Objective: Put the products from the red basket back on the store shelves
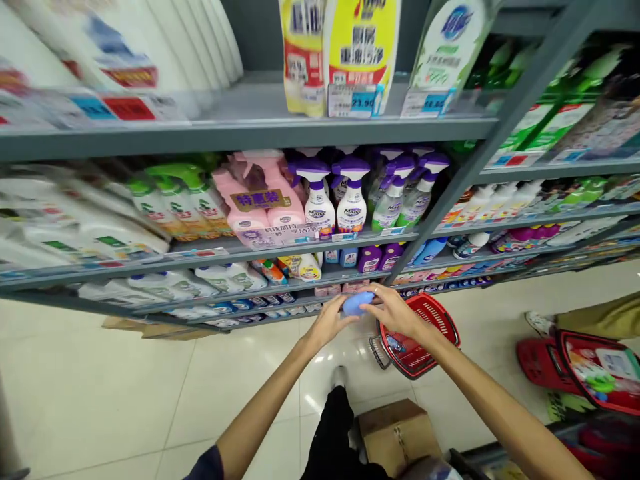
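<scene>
Blue bottle (357, 303) clasped between both curled hands (364, 313).

Store aisle, viewed downward. Grey metal shelving (240, 123) runs across the upper frame, several tiers, stocked with cleaning goods: purple-capped spray bottles (335, 197), pink bottles (260, 197), green-capped sprays (170, 200), yellow refill pouches (340, 53) on the top tier. Price tags (353, 100) line the shelf edges. Floor (125, 387) is glossy cream tile, with a bright ceiling-light reflection. A red basket (590, 373) lies to the right by another person's shoe (539, 323). A cardboard box (397, 433) rests on the floor, low centre. Left shelf contents blurred.
</scene>
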Action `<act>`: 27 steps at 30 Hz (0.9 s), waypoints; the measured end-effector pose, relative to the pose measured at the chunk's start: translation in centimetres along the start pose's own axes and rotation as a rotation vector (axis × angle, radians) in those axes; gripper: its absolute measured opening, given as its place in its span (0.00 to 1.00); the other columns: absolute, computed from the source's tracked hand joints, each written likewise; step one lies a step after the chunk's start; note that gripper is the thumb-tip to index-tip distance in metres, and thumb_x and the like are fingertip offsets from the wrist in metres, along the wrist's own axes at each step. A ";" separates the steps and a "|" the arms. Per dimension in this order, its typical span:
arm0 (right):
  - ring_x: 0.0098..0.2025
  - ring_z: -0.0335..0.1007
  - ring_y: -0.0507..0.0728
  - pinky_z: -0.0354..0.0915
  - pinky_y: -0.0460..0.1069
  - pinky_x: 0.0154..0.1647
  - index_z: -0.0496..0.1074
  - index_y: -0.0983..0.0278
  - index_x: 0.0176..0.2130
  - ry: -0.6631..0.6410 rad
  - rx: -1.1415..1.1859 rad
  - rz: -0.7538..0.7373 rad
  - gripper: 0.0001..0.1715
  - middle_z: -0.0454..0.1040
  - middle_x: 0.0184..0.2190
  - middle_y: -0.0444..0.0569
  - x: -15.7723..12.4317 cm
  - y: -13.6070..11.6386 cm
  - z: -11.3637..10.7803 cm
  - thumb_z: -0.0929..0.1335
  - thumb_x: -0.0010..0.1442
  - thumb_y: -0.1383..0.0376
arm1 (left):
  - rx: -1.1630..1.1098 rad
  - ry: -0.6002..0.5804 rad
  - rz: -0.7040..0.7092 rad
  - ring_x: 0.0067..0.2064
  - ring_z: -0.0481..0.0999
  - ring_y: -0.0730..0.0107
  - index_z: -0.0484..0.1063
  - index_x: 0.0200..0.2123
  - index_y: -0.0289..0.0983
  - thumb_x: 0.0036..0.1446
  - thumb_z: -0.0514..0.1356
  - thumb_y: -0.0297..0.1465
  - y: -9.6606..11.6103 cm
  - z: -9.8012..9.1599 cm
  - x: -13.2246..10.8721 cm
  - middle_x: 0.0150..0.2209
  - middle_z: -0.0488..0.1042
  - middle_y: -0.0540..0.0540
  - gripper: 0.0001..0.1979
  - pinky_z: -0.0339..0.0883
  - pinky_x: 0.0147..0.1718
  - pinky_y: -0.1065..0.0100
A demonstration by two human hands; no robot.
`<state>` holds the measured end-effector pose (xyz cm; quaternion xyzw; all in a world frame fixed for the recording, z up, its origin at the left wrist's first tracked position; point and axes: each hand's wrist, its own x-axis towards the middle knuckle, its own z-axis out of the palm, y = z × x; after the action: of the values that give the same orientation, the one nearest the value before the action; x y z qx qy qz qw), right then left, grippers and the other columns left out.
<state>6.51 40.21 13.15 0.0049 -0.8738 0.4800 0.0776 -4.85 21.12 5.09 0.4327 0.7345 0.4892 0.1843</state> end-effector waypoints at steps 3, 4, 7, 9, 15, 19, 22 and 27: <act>0.48 0.77 0.60 0.76 0.56 0.50 0.74 0.60 0.54 0.099 0.045 0.030 0.20 0.76 0.51 0.54 5.9 4.8 0.6 0.72 0.65 0.56 | 0.003 0.046 0.067 0.51 0.76 0.56 0.73 0.56 0.36 0.62 0.66 0.41 -5.4 -0.6 6.4 0.51 0.77 0.39 0.23 0.69 0.52 0.59; 0.47 0.78 0.60 0.77 0.56 0.51 0.73 0.60 0.55 0.145 0.084 0.050 0.21 0.75 0.52 0.54 7.3 6.3 0.9 0.72 0.65 0.56 | -0.009 0.064 0.079 0.51 0.76 0.56 0.73 0.56 0.36 0.63 0.65 0.41 -7.0 -0.7 8.2 0.51 0.76 0.39 0.23 0.69 0.52 0.60; 0.49 0.78 0.59 0.77 0.56 0.53 0.70 0.58 0.59 0.258 0.210 0.106 0.25 0.75 0.53 0.53 9.2 9.5 2.5 0.71 0.65 0.57 | -0.027 0.114 0.110 0.54 0.76 0.56 0.72 0.58 0.36 0.62 0.66 0.40 -10.9 -0.8 12.1 0.53 0.76 0.38 0.24 0.68 0.54 0.60; 0.51 0.77 0.58 0.76 0.56 0.56 0.67 0.57 0.62 0.341 0.271 0.139 0.27 0.74 0.54 0.53 8.9 11.0 3.6 0.71 0.66 0.57 | 0.002 0.122 0.104 0.53 0.76 0.55 0.73 0.55 0.36 0.62 0.66 0.39 -13.0 -0.7 13.7 0.52 0.77 0.39 0.22 0.69 0.54 0.59; 0.53 0.76 0.59 0.75 0.55 0.55 0.70 0.59 0.57 0.538 0.297 0.189 0.19 0.74 0.55 0.54 7.4 14.9 5.7 0.68 0.69 0.57 | -0.021 0.133 -0.025 0.51 0.78 0.54 0.73 0.54 0.35 0.60 0.67 0.40 -16.8 0.4 16.0 0.52 0.78 0.38 0.22 0.73 0.51 0.58; 0.53 0.77 0.60 0.77 0.55 0.52 0.70 0.60 0.58 0.545 0.289 0.249 0.22 0.75 0.55 0.56 8.7 17.4 6.6 0.67 0.69 0.55 | -0.038 0.112 -0.061 0.51 0.79 0.54 0.74 0.51 0.35 0.58 0.68 0.40 -17.9 1.7 16.6 0.50 0.79 0.39 0.22 0.74 0.52 0.59; 0.54 0.76 0.62 0.77 0.57 0.52 0.70 0.62 0.60 0.562 0.208 0.259 0.24 0.74 0.55 0.58 9.8 18.7 7.1 0.66 0.68 0.55 | -0.117 0.124 -0.107 0.50 0.80 0.54 0.73 0.54 0.34 0.57 0.68 0.39 -18.9 2.8 16.6 0.49 0.80 0.38 0.24 0.75 0.52 0.57; 0.57 0.72 0.62 0.70 0.57 0.62 0.73 0.63 0.58 0.597 -0.051 0.187 0.21 0.72 0.57 0.57 10.4 20.2 8.0 0.64 0.69 0.60 | -0.279 0.240 -0.115 0.57 0.77 0.55 0.73 0.55 0.33 0.56 0.69 0.38 -20.0 4.7 15.8 0.56 0.77 0.37 0.26 0.71 0.59 0.57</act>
<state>-6.50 45.06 -6.53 -0.2185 -0.8209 0.4430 0.2866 -19.53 33.71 -12.18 0.2987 0.6998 0.6230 0.1814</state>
